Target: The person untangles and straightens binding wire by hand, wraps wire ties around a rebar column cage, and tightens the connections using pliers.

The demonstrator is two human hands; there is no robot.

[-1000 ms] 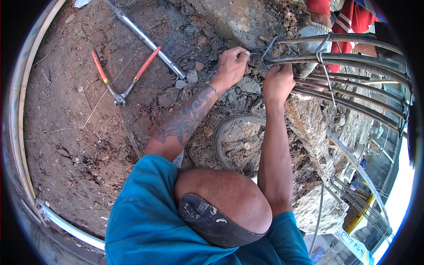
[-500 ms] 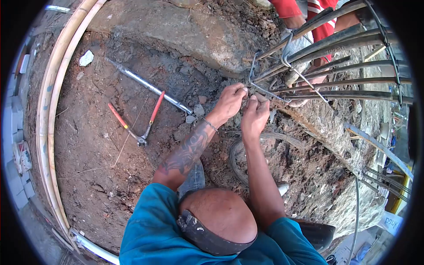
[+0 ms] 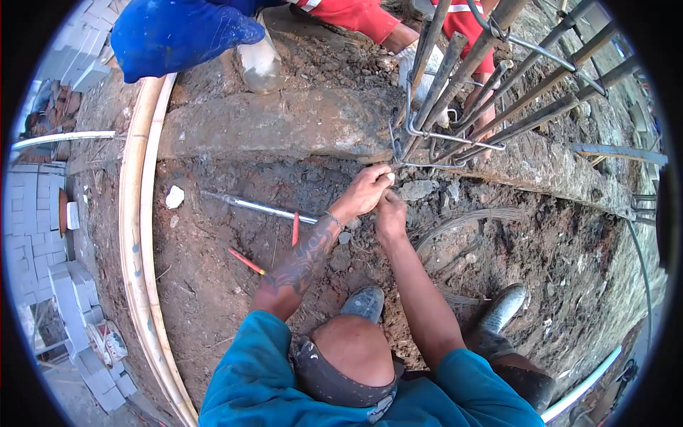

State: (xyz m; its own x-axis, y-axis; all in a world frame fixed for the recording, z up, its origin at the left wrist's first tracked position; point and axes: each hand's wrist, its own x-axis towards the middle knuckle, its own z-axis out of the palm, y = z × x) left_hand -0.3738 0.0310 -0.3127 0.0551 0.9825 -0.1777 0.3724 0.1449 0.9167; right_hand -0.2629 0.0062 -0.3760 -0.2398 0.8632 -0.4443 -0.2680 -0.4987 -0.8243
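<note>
My left hand (image 3: 368, 189), at the end of a tattooed forearm, is closed in a pinch. My right hand (image 3: 391, 215) is closed right against it. Whatever the fingers hold is too small to make out. Just above the hands is the lower end of a rebar cage (image 3: 462, 78), with a bent steel stirrup (image 3: 455, 136) around its bars. Red-handled pincers (image 3: 247, 262) lie on the soil, partly hidden by my left forearm. Beyond them rests a shiny metal bar (image 3: 274, 208). A coil of thin wire (image 3: 473, 216) lies to the right of my right forearm.
A person's red trouser leg (image 3: 356, 18) is behind the cage, and a person in blue (image 3: 178, 35) is at the top left. A concrete ledge (image 3: 263, 124) crosses behind the trench. Long bamboo poles (image 3: 135, 235) run down the left, beside grey blocks (image 3: 35, 213).
The view has shifted, bringing the person in blue into sight. My hands, still together, now sit a little below the stirrup. My left forearm now covers part of the pincers.
</note>
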